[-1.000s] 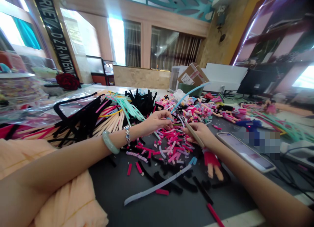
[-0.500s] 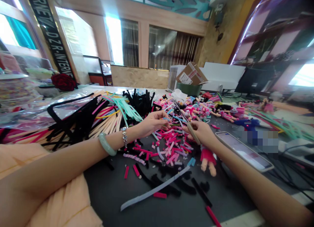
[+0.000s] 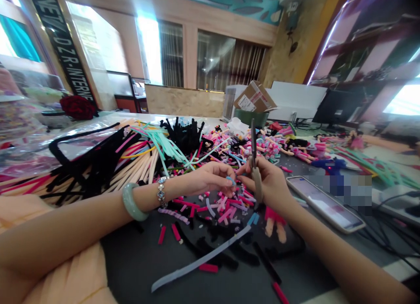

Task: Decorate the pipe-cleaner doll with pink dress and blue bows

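Note:
Near the middle of the head view, my left hand point(image 3: 215, 178) pinches a small light-blue fuzzy piece point(image 3: 231, 180) between its fingertips. Scissors point(image 3: 256, 177) are held in my right hand point(image 3: 271, 181), with their blades pointing up. The fingertips of my right hand are close to those of my left; whether they touch the blue piece is unclear. Below both hands lie many cut pink and lilac pieces point(image 3: 226, 207). A small doll's pink skirt and legs point(image 3: 275, 223) show under my right wrist.
Long pipe cleaners point(image 3: 141, 164) lie at the left. To the right are a phone point(image 3: 324, 203), a blue glue gun point(image 3: 331, 165) and dark cables. A long grey-blue strip point(image 3: 200, 261) lies in front. Behind stands a cardboard box point(image 3: 255, 98) in a green bin.
The scissors have turned from slanting back to upright. My left hand has moved slightly right and down, closer to my right hand. The whole view has shifted slightly.

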A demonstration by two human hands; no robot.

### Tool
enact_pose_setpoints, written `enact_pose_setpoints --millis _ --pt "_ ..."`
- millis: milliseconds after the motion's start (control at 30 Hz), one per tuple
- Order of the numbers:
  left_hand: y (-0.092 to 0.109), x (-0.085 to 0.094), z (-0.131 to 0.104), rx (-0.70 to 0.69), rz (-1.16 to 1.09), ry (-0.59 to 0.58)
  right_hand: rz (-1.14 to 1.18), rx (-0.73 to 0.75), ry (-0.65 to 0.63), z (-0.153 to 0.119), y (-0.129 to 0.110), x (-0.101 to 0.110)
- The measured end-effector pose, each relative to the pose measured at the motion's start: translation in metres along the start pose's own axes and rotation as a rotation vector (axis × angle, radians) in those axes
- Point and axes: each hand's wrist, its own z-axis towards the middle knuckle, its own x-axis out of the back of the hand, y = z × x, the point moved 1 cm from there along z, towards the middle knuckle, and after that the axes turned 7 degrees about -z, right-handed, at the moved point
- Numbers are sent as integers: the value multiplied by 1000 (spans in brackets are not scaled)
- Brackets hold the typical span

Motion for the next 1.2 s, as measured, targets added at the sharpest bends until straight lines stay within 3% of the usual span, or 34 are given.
enact_pose_setpoints --millis 300,567,1200 --pt "-1 7 2 -132 75 167 27 -25 154 2 -6 5" --pt "-9 9 2 -111 164 188 1 29 40 -2 -5 1" --pt "-9 12 3 -91 242 226 -137 52 -3 -3 6 -1"
